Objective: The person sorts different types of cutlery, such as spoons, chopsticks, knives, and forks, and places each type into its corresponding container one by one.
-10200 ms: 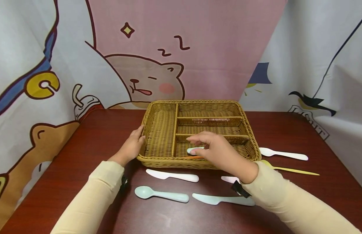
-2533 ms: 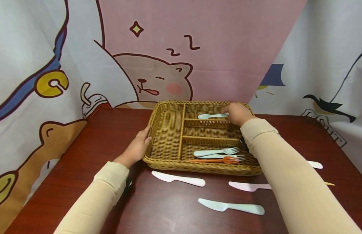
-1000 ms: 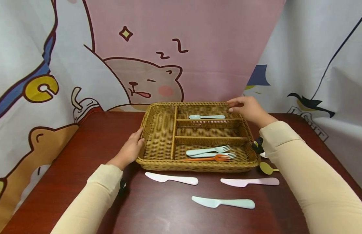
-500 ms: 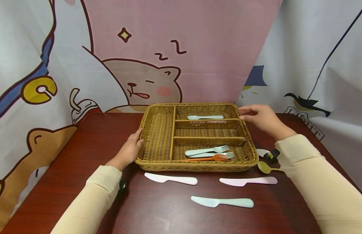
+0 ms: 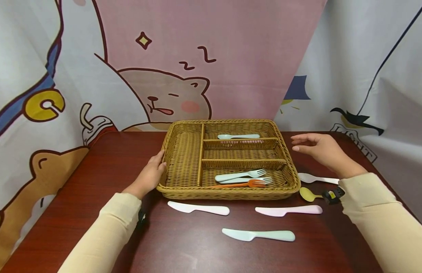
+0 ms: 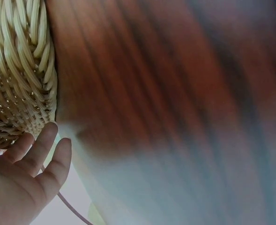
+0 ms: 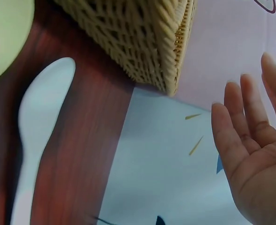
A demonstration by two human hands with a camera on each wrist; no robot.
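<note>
My left hand (image 5: 150, 175) rests against the left side of a divided wicker basket (image 5: 228, 194), its fingers extended along the wall in the left wrist view. Off the basket's right side, my right hand (image 5: 321, 149) hovers with nothing in it, fingers loosely extended. Under it on the table lie a white spoon (image 5: 311, 178) and a yellow spoon (image 5: 308, 195), the yellow one's handle partly hidden by the wrist camera. The back compartment holds a pale blue spoon (image 5: 239, 136). Two pale blue forks (image 5: 236, 176) and an orange fork (image 5: 255, 183) share the front compartment.
In front of the basket lie a white knife (image 5: 198, 208), a pink knife (image 5: 288, 211) and a pale green knife (image 5: 258, 235). The dark red table (image 5: 122, 151) is backed by a printed curtain (image 5: 245, 57).
The right hand has put the pale blue spoon into the back compartment, let go, and moved right and toward the front, outside the basket. The left hand has stayed at the basket's side.
</note>
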